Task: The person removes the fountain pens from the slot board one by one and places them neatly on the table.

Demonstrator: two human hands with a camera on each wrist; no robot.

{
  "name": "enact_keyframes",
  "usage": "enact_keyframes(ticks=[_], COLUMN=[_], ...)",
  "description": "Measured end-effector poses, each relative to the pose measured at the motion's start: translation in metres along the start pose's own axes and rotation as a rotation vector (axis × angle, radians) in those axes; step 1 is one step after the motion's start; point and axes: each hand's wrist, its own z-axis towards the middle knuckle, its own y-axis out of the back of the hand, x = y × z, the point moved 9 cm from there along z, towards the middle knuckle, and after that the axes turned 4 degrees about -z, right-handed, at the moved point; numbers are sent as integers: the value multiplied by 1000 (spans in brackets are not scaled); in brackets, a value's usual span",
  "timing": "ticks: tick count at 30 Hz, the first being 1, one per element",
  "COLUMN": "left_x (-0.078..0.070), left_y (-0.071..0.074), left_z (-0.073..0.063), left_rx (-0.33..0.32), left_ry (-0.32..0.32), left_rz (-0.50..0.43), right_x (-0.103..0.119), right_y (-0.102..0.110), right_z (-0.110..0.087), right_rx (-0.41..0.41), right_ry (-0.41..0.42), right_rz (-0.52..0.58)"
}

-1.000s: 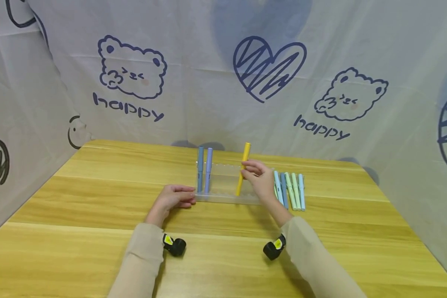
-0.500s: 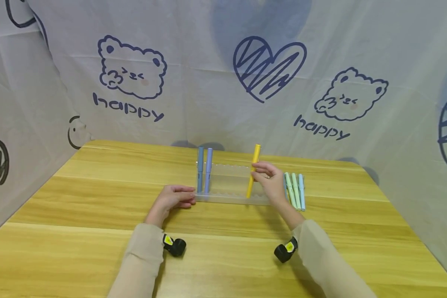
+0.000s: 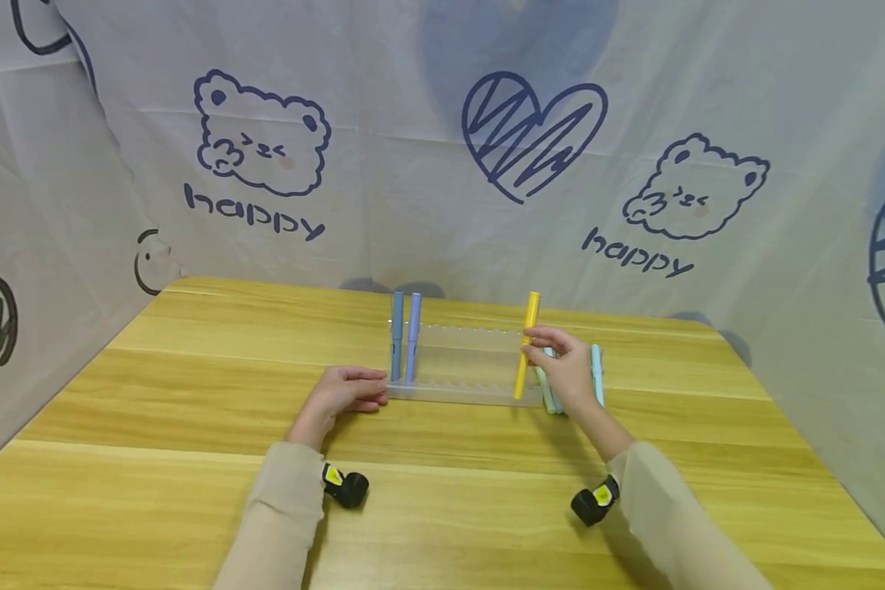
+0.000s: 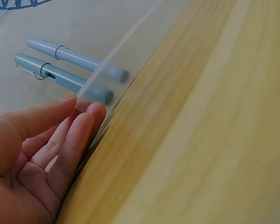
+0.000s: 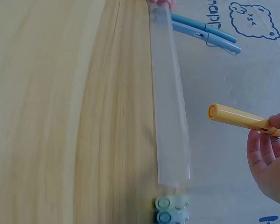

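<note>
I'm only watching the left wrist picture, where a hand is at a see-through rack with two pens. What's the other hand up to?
Observer: The right hand is pinching a yellow pen.
Visitor: Is that one in the rack too?
Observer: No, the right wrist view shows a gap between the pen's lower end and the rack.
Visitor: Are there any more pens about?
Observer: Yes, the head view shows loose pens lying on the table past the rack's right end.

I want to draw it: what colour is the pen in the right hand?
Yellow. The pen shows best in the right wrist view.
</note>
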Motion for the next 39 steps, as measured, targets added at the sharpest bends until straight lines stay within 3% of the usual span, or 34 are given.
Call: enact_keyframes(ticks=[8,18,20,25,27,31,33,35,38,39], left_x=[-1,-1,-1,-1,-1,-1,-1,-2,-1,-1], left_y=[-1,0,0,0,0,0,0,0,0,0], left_z=[-1,0,0,0,-1,0,0,-1,-1,-1], left_rx=[7,14,14,15,15,11,9,8,6,6], left_ry=[-4,-6,-7,-10,-11,-8,-8,-7,-4,-4], left_rz=[4,3,1,3,3,4,5,7,7,7], right_x=[-3,-11,-30,-104,-118,-125,-109,-115,-123,-136], right_y=[19,47,57,87,96,108,107,112,120,126], right_z=[-1,6,14,38,43,46,39,41,42,47], right_rx=[-20,-39,-43,-73,-92,-86,-36,-28,-27,-49], right_ry=[7,-18,9,67,49,19,-19,-54,-87,-91], right_rz=[-62,-64,-59,-80,-97,-59,22,55,32,-10])
